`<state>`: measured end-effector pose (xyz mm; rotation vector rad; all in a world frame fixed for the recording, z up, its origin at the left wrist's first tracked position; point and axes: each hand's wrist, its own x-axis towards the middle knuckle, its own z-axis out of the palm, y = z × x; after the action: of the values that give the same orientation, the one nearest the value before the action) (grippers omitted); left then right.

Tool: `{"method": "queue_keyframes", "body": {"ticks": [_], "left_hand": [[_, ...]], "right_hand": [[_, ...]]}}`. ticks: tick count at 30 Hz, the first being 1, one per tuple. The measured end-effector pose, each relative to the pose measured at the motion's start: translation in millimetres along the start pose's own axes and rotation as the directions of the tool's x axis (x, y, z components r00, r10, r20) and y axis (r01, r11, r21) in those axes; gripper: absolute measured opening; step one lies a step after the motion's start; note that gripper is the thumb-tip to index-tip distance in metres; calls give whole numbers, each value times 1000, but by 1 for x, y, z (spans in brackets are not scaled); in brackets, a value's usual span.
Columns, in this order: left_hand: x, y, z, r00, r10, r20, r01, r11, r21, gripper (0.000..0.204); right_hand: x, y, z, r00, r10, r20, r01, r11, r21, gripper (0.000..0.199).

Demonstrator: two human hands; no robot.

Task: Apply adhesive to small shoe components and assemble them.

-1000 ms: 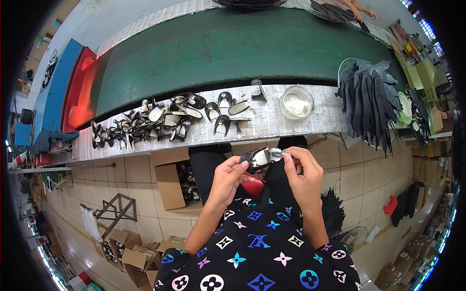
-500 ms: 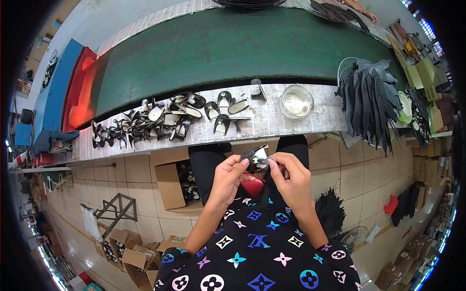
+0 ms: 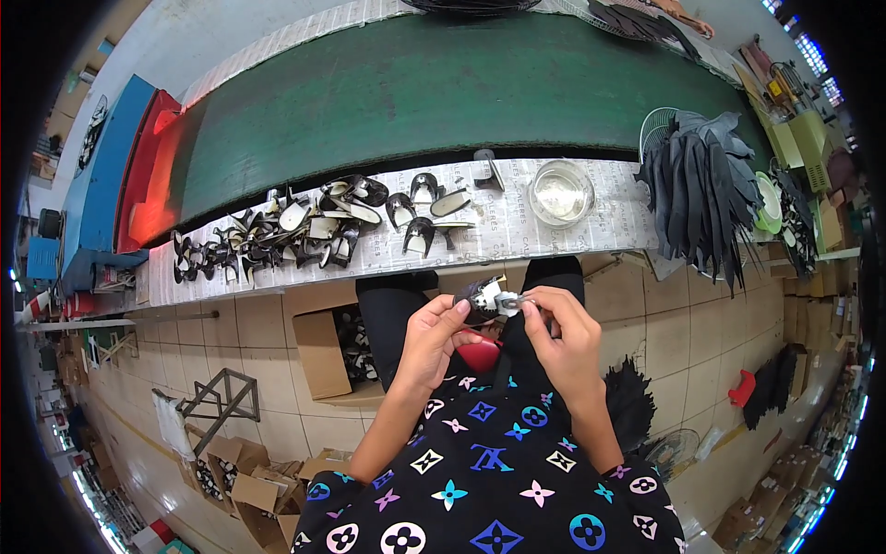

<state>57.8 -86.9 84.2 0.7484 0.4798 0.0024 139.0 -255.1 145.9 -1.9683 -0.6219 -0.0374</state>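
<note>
Left hand (image 3: 431, 338): a curved, glossy black-and-white piece (image 3: 484, 294) is gripped.
Right hand (image 3: 565, 334): a small silvery-grey tool (image 3: 509, 301) is pinched against it.
Tabletop (image 3: 609, 226): a round clear bowl (image 3: 561, 194) is set beyond both hands.

A green conveyor belt (image 3: 443, 92) extended ahead of the left hand (image 3: 430, 340). A blue machine (image 3: 100, 175) stood far left of that hand, a metal frame (image 3: 242, 376) nearer.
</note>
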Motion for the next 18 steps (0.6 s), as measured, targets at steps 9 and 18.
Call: {"method": "queue_keyframes", "body": {"ticks": [9, 18], "left_hand": [[-1, 2, -3, 999, -44, -11, 43, 998, -37, 19], [-23, 5, -43, 991, 27, -134, -42, 993, -107, 16]], "right_hand": [[1, 8, -5, 997, 25, -76, -32, 995, -93, 12], [3, 4, 5, 998, 41, -42, -41, 999, 7, 9]]}}
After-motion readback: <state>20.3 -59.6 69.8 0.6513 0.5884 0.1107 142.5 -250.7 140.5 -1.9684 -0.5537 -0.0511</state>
